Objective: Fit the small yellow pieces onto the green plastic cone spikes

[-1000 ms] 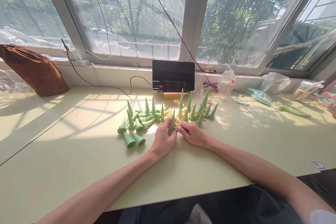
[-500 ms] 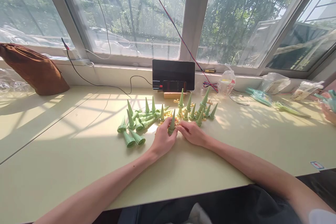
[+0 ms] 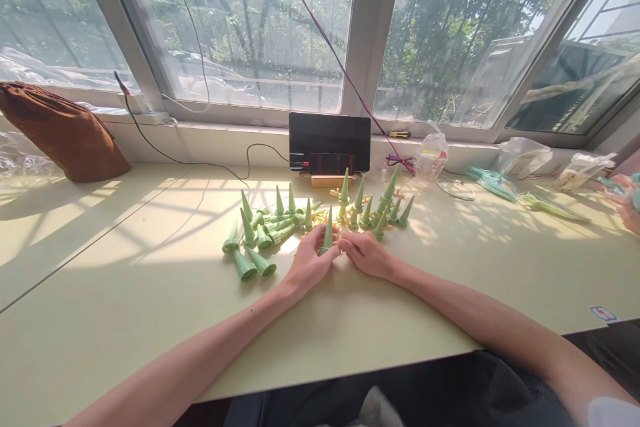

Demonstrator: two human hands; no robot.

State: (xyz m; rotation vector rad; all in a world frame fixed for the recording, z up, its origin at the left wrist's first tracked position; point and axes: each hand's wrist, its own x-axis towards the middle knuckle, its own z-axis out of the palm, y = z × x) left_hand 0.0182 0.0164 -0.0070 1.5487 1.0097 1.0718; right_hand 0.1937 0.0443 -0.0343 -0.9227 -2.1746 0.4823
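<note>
My left hand (image 3: 311,259) is closed round the base of a green plastic cone spike (image 3: 328,232), which points upward. Close beside it, the fingers of my right hand (image 3: 365,253) are pinched together at the cone's lower right side; what they grip is too small and hidden to make out. Just behind my hands lie small yellow plastic pieces (image 3: 324,219), partly covered by the left hand. To the left is a heap of loose green cones (image 3: 246,265), some standing, some lying on their sides. Several upright cones with yellow valve-like parts (image 3: 389,189) stand behind my right hand.
A tablet (image 3: 330,133) and a phone (image 3: 332,164) on a stand are at the back by the window. A brown drawstring bag (image 3: 65,133) stands far left. Plastic bags (image 3: 432,155) and a coil of pale green tubing (image 3: 493,183) lie at the back right. Cables cross the sill.
My hands stay together at the same cone, with only slight finger movement. At the far right edge, the pinkish shape with pale green pieces has shifted a little.
</note>
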